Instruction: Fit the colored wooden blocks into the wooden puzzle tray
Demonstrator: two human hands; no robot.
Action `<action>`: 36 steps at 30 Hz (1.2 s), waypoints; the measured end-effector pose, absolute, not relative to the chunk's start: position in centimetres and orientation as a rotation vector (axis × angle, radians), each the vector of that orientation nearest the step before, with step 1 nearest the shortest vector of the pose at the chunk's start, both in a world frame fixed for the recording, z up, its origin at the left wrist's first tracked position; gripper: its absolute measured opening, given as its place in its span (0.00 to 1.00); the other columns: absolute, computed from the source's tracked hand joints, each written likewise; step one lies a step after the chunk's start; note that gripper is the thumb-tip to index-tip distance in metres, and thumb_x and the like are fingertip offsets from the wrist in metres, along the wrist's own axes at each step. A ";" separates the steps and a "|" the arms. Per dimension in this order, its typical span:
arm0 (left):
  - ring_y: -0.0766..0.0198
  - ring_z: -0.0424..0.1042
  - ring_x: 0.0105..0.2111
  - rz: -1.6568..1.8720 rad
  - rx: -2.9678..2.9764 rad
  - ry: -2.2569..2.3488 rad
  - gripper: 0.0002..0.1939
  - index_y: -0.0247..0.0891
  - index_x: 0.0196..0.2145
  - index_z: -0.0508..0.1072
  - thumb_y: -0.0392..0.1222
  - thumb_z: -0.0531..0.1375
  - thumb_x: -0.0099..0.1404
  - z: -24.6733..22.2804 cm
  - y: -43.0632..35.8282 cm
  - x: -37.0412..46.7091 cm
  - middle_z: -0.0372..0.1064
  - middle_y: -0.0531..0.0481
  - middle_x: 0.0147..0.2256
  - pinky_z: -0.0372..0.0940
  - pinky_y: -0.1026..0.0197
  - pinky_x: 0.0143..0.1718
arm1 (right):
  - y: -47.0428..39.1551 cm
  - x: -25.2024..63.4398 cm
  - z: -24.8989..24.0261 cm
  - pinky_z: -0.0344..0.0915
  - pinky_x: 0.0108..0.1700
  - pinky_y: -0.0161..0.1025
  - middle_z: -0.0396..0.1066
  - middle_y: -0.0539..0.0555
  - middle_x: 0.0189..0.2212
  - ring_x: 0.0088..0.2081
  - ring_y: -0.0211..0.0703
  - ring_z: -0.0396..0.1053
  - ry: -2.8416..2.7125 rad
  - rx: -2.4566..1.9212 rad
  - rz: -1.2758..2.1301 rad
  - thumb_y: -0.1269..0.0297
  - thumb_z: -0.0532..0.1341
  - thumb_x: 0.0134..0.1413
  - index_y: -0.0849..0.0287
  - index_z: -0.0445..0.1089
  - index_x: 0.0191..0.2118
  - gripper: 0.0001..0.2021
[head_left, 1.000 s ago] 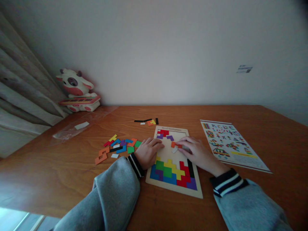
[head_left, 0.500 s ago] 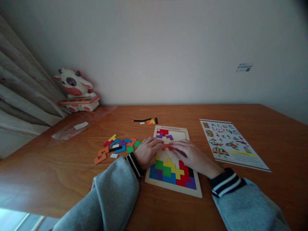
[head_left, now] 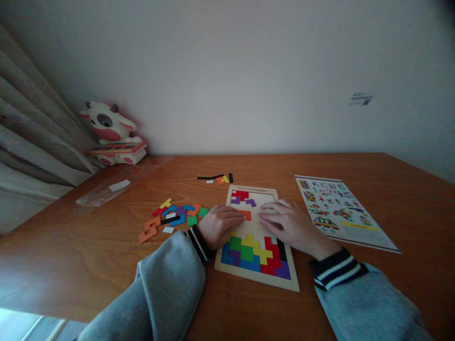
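Observation:
A wooden puzzle board (head_left: 261,281) lies on the table, its lower part filled with coloured pieces. My left hand (head_left: 222,225) rests over the board's left edge, its fingertips at an orange piece (head_left: 247,215); whether they grip it or only touch it is unclear. Over the right side of the board is my right hand (head_left: 284,222), fingers apart and holding nothing, a short way from the orange piece. Red pieces (head_left: 242,194) and a loose purple piece (head_left: 250,202) lie near the top of the board.
Loose coloured pieces (head_left: 180,219) are scattered left of the board, and a few more (head_left: 223,180) lie behind it. A printed sheet (head_left: 341,208) is at the right. Clear plastic wrapping (head_left: 103,192) and a cow toy (head_left: 115,135) are at the back left.
My right hand has moved right, away from the orange piece, and its fingers have spread. More of the orange piece shows. My left hand has barely moved.

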State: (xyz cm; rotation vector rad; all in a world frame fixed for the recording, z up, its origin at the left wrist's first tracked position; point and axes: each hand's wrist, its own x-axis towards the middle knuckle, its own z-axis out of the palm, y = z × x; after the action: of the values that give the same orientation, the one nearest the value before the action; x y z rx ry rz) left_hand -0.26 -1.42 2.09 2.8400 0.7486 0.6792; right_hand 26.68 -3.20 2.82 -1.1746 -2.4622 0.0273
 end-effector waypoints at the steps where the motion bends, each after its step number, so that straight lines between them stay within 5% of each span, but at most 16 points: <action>1: 0.56 0.71 0.51 0.703 2.838 0.679 0.23 0.36 0.52 0.72 0.30 0.49 0.62 2.0 -1.4 -0.3 0.73 0.44 0.51 0.65 0.50 0.52 | -3.1 26.9 2.7 0.62 0.49 0.53 0.75 0.54 0.47 0.49 0.51 0.67 -2.436 -1.214 -0.018 0.61 0.56 0.65 0.49 0.77 0.45 0.12; 19: 0.59 0.74 0.46 0.656 2.736 0.245 0.29 0.34 0.54 0.69 0.29 0.48 0.55 1.9 -1.7 0.0 0.75 0.41 0.46 0.70 0.56 0.49 | -2.9 26.7 2.0 0.66 0.49 0.48 0.71 0.55 0.40 0.44 0.48 0.68 -2.407 -1.161 0.247 0.64 0.57 0.64 0.51 0.75 0.49 0.12; 25: 0.57 0.65 0.57 0.563 2.843 0.241 0.32 0.37 0.55 0.70 0.30 0.48 0.53 2.1 -1.8 0.0 0.72 0.47 0.53 0.63 0.51 0.58 | -3.0 26.8 2.0 0.65 0.51 0.50 0.71 0.56 0.43 0.47 0.49 0.68 -2.383 -1.234 0.313 0.62 0.58 0.64 0.55 0.73 0.52 0.14; 36: 0.60 0.73 0.51 0.613 2.829 0.172 0.23 0.37 0.47 0.75 0.32 0.48 0.58 1.2 -1.2 -0.2 0.76 0.47 0.48 0.67 0.57 0.52 | -2.8 26.8 2.1 0.64 0.50 0.50 0.72 0.56 0.43 0.47 0.51 0.69 -2.305 -1.355 0.364 0.59 0.62 0.60 0.55 0.74 0.47 0.11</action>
State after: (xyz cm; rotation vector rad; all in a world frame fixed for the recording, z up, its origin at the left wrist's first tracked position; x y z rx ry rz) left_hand -0.23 -1.17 1.20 2.8292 0.1721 0.6128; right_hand 26.81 -2.80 2.09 -1.3553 -2.3051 0.3639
